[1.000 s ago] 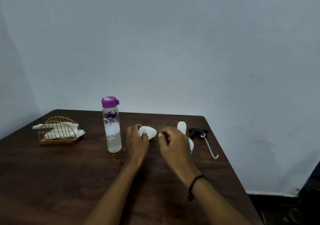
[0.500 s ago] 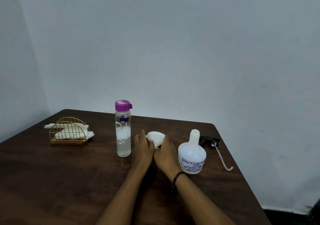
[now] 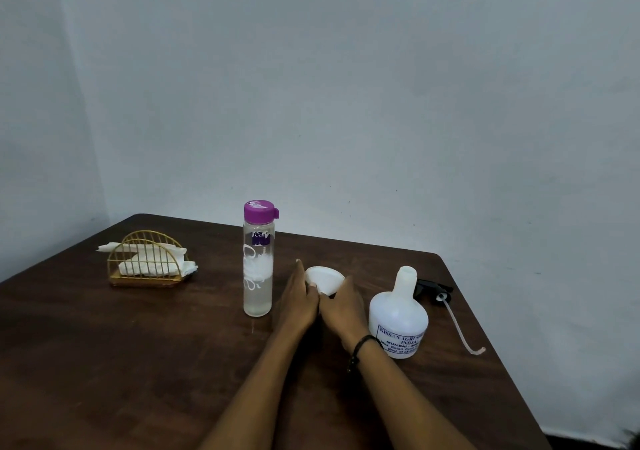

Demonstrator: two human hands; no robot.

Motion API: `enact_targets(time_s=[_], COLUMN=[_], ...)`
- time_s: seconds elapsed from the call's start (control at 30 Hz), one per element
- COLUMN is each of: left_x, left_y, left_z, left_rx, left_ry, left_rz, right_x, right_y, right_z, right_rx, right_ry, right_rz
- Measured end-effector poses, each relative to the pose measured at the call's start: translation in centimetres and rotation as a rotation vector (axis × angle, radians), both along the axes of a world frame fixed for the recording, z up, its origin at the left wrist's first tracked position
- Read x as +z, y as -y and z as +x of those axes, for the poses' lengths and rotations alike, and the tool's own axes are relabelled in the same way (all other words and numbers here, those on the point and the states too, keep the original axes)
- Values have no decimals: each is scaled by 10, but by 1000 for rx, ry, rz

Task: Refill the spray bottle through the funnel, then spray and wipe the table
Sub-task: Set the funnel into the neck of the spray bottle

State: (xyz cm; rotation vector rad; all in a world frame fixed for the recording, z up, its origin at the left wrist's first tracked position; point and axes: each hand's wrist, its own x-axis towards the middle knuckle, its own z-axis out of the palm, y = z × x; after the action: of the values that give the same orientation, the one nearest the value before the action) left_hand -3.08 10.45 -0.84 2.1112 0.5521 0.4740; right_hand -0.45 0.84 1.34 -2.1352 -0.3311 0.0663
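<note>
Dark brown wood forms the table (image 3: pixel 104 363), seen from above and in front. Near its middle, a white plastic funnel (image 3: pixel 325 278) lies between two hands, its wide round mouth facing up and toward the camera; its spout is hidden, so its long axis cannot be told exactly. The left hand (image 3: pixel 298 302) touches the funnel's left rim with fairly straight fingers, thumb against its side. The right hand (image 3: pixel 343 307) curls around the funnel's near right side. Just right of the hands stands an upright white spray bottle (image 3: pixel 398 321), its open neck pointing straight up. Behind it lies the black spray head (image 3: pixel 433 290), its thin tube trailing toward the table's near right edge. Left of the hands stands a tall, clear water bottle (image 3: pixel 258 269) with a purple cap, upright. Far left sits a gold wire holder (image 3: pixel 147 260) of white napkins.
</note>
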Motion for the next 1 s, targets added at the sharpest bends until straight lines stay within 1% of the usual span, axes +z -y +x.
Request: enact_targets(time_s=[0.1, 0.17, 0.27, 0.37, 0.43, 0.6, 0.67, 0.73, 0.8, 0.83, 0.93, 1.0], left_x=[0, 1, 3, 4, 6, 29, 37, 46, 55, 58, 67, 72], left_y=[1, 3, 5, 4, 4, 19, 23, 25, 28, 29, 33, 36], left_z=[5, 6, 5, 5, 5, -4, -8, -10, -14, -15, -19, -21], left_rx=[-6, 32, 106, 151, 182, 270, 294, 297, 276, 257, 136, 34], left_ry=[2, 29, 57, 131, 221, 575, 666, 738, 802, 827, 873, 857], left_rz=[18, 20, 56, 91, 83, 21, -115, -358, -610, -706, -926, -1050], right_x=[0, -1, -3, -2, 1, 20, 29, 39, 48, 51, 62, 68], right_y=[1, 1, -2, -3, -2, 4, 10, 19, 28, 33, 46, 55], right_z=[6, 8, 8, 5, 2, -8, -12, -17, -22, -23, -27, -28], right_rx=[-3, -5, -7, -11, -16, 8, 29, 58, 79, 80, 85, 91], right_ry=[-14, -19, -14, -4, 30, 180, 224, 267, 332, 381, 481, 504], right_rz=[-27, -29, 1, 49, 76, 218, 282, 309, 298, 281, 227, 212])
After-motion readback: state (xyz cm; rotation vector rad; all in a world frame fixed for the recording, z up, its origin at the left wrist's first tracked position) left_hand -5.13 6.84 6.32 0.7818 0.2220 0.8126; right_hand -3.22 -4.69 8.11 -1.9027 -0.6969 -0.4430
